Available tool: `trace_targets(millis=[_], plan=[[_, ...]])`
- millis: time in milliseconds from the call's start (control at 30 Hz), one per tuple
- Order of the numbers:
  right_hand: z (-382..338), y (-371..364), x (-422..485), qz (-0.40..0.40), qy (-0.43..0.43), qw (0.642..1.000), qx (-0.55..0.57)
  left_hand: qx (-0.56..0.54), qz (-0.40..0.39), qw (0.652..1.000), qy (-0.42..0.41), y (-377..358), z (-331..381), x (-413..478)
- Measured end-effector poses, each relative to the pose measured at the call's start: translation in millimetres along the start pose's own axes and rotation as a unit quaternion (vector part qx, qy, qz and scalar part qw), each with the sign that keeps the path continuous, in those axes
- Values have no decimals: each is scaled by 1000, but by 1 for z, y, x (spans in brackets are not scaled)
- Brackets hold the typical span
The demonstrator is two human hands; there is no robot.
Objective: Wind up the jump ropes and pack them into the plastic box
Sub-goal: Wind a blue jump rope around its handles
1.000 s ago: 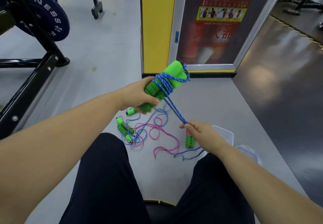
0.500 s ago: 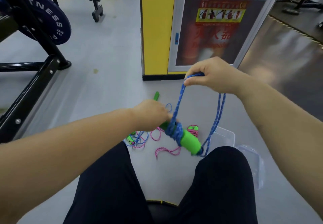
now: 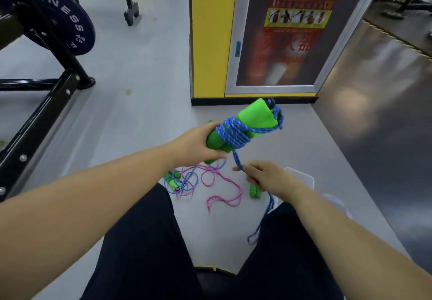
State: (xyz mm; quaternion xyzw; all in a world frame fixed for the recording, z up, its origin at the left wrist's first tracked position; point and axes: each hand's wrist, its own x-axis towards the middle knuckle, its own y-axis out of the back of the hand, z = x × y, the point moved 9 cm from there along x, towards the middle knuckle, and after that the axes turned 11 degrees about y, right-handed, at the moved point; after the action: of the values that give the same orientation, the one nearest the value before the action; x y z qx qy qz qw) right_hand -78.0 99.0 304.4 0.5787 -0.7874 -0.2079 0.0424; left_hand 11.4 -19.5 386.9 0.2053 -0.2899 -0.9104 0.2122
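Left hand point(image 3: 196, 145) grips green handles point(image 3: 256, 118), pointing away-right; right hand point(image 3: 268, 178) pinches blue rope point(image 3: 233, 133).

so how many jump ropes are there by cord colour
blue: 2, the held blue rope in the left hand and the loose blue rope on the floor
pink: 1, the pink rope on the floor
total: 3

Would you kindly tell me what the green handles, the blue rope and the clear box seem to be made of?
The green handles look like soft foam: matte, thick, no glare. The blue rope is braided cord, perhaps nylon, with a flecked woven pattern. The clear box is thin see-through plastic; the grey floor shows through it.
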Motion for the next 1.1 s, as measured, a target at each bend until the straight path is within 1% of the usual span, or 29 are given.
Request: trace_targets(millis=[33, 100, 133, 200, 233, 267, 300, 333, 400, 467, 567, 600, 633, 667, 700, 733, 800, 833, 867, 933, 1000, 1033, 1067, 1100], plan=[[0, -1, -1, -2, 6, 999, -31, -46, -2, 998, 31, 3, -7, 5], [1, -5, -3, -25, 34, 989, -139, -136, -22, 986, 96, 7, -23, 12], [0, -7, -5, -41, 46, 976, -210, -154, -26, 980, 124, 9, -31, 16], [-4, -10, -4, -64, 63, 940, -328, -135, -4, 977, 162, 18, -46, 22], [-9, -12, -5, -69, 66, 929, -357, -102, 15, 979, 173, 22, -51, 24], [-17, -14, -6, -76, 67, 923, -372, -46, 36, 982, 178, 27, -54, 26], [-25, -16, -9, -90, 65, 920, -375, 39, 52, 981, 181, 28, -56, 27], [-35, -20, -11, -111, 67, 917, -377, 145, 66, 971, 178, 30, -55, 26], [-61, -24, -16, -148, 83, 903, -394, 339, 82, 923, 160, 23, -52, 23], [-92, -22, -17, -150, 123, 880, -434, 470, 72, 870, 130, 6, -46, 19], [-134, -6, -8, -96, 194, 827, -519, 572, 43, 818, 41, -30, -26, 15], [-145, 3, -5, -73, 213, 816, -532, 595, 24, 803, 1, -44, -21, 13], [-151, 12, 0, -58, 226, 815, -531, 611, 4, 791, -42, -56, -16, 10], [-152, 20, 5, -55, 231, 823, -516, 615, -14, 784, -82, -67, -14, 7], [-148, 29, 10, -56, 225, 845, -483, 600, -24, 791, -114, -72, -11, 4], [-140, 38, 15, -58, 213, 877, -426, 565, -34, 813, -135, -74, -9, 0], [-122, 52, 19, -54, 167, 947, -271, 461, -60, 872, -153, -69, 0, -9], [-109, 56, 19, -45, 137, 969, -200, 404, -68, 899, -155, -66, 6, -14], [-95, 57, 19, -37, 116, 981, -150, 348, -71, 922, -154, -62, 11, -18], [-67, 51, 16, -29, 77, 991, -110, 255, -66, 954, -141, -56, 19, -21], [-38, 45, 10, -15, 24, 998, -47, 212, -61, 969, -111, -50, 17, -19], [-22, 44, 6, 6, -24, 1000, 1, 196, -65, 974, -92, -48, 12, -17], [-10, 42, 1, 20, -52, 998, -12, 174, -71, 980, -71, -46, 8, -16], [-2, 38, -6, 16, -75, 995, -59, 149, -76, 984, -53, -44, 3, -14]])
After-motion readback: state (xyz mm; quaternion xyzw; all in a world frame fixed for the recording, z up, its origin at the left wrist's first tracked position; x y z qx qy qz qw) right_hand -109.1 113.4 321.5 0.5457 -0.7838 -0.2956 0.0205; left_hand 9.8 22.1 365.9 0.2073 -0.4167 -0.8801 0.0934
